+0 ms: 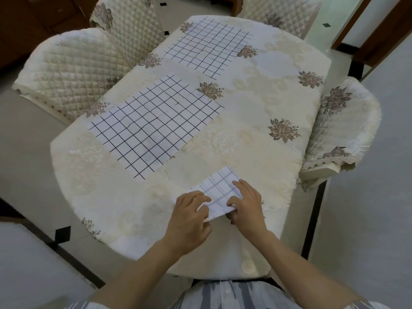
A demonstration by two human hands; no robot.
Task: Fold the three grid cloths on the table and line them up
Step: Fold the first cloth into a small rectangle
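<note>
Three white cloths with dark grid lines lie on the cream floral table [256,121]. The nearest cloth [219,190] is folded small, close to the table's near edge. My left hand [191,216] pinches its near left corner, fingers curled over the edge. My right hand [246,204] rests on its right side, fingers on the top layer and thumb at the near edge. A second cloth [156,126] lies spread flat in the middle left. The third cloth [209,46] lies flat at the far end.
Quilted cream chairs stand at the left [73,70], far left [127,21], far right [281,12] and right [343,128] of the table. The right half of the tablecloth shows only embroidered flowers [283,129].
</note>
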